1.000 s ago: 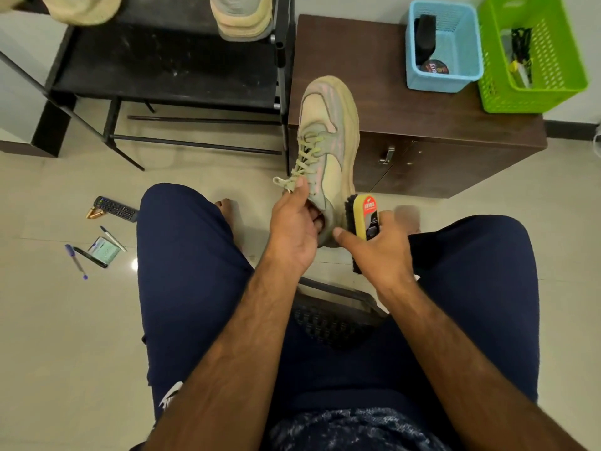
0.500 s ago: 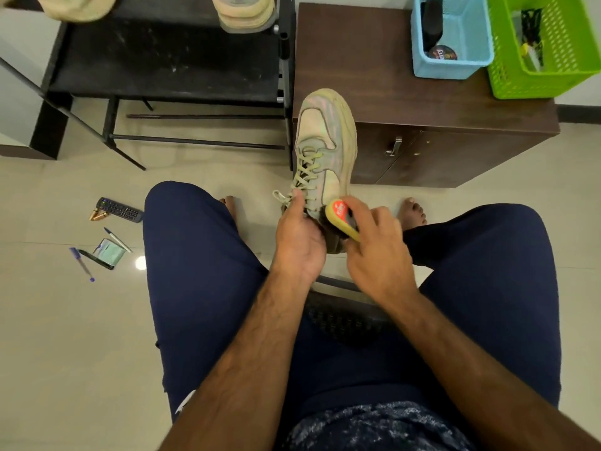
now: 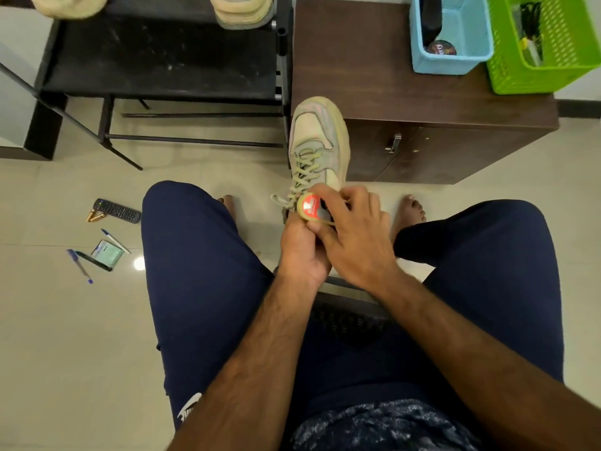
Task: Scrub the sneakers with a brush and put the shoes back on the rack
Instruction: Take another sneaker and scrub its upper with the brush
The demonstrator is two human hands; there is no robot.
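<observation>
My right hand (image 3: 354,242) is curled over the brush (image 3: 310,206) and presses it against the near end of the sneaker (image 3: 320,138), just below the laces (image 3: 305,172). My left hand (image 3: 300,252) grips the sneaker's heel end from the left and touches the right hand. The sneaker is held off the floor between my knees, with its toe pointing far, towards the near edge of the brown surface (image 3: 357,60).

I judge the shoe to be light, with a soft upper that gives under pressure. The firmer heel and sole are the places to hold it, and the loose laces could snag the brush. The brush looks stiff, small and easy to clamp.

At far left stands the black rack (image 3: 162,50), with a second shoe (image 3: 242,11) on it.
</observation>
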